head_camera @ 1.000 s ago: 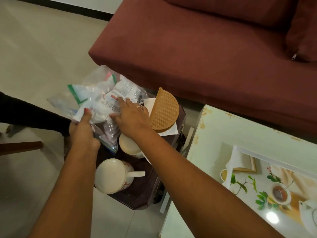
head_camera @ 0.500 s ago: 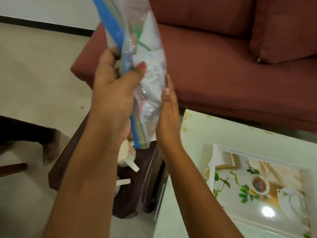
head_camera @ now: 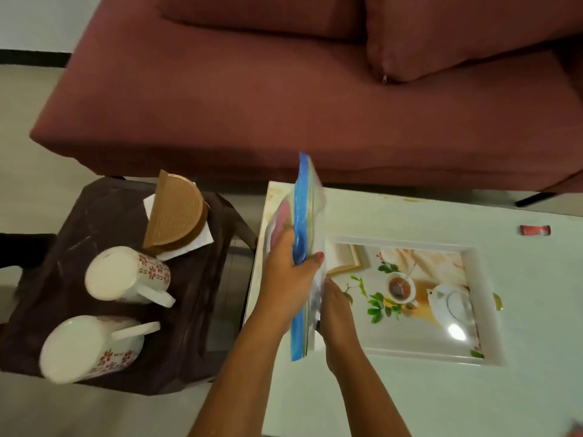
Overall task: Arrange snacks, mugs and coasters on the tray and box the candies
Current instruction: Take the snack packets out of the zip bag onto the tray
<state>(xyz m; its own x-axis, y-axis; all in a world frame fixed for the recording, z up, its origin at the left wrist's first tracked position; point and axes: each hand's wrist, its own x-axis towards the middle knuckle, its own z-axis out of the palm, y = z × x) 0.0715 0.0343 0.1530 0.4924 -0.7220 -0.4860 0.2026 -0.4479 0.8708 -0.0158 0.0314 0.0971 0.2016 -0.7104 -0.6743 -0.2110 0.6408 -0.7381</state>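
Half a second ago the zip bag (head_camera: 307, 244) of snacks was raised in front of the sofa (head_camera: 284, 99); now it has come down over the left end of the pale counter (head_camera: 410, 402), its lower end just at the near-left corner of the tray (head_camera: 482, 310), and the view has swung to look more steeply down; both forearms reach forward from the bottom edge, close together, the left one angled up from the lower left and the right one rising beside it; the left hand (head_camera: 287, 279) is turned edge-on with its thumb across the side of the bag that faces the tray; the right hand (head_camera: 336, 307) sits lower, against that same side; the bag stands on edge, its long axis running away from the person toward the sofa, the blue strip along its length facing up and the far end tipped slightly right; the left fingers are closed around the bag, thumb with a red nail pressing its side; the right fingers are partly hidden behind the plastic, so how far they curl cannot be told, though the hand touches the bag; on the dark stool (head_camera: 104, 279) to the left stand two flowered mugs (head_camera: 126, 274) and a tan stack of coasters (head_camera: 175, 216) propped on white paper (head_camera: 192, 242), well apart from the bag; a small red wrapped sweet (head_camera: 535, 230) lies on the counter beyond the tray's far right corner.
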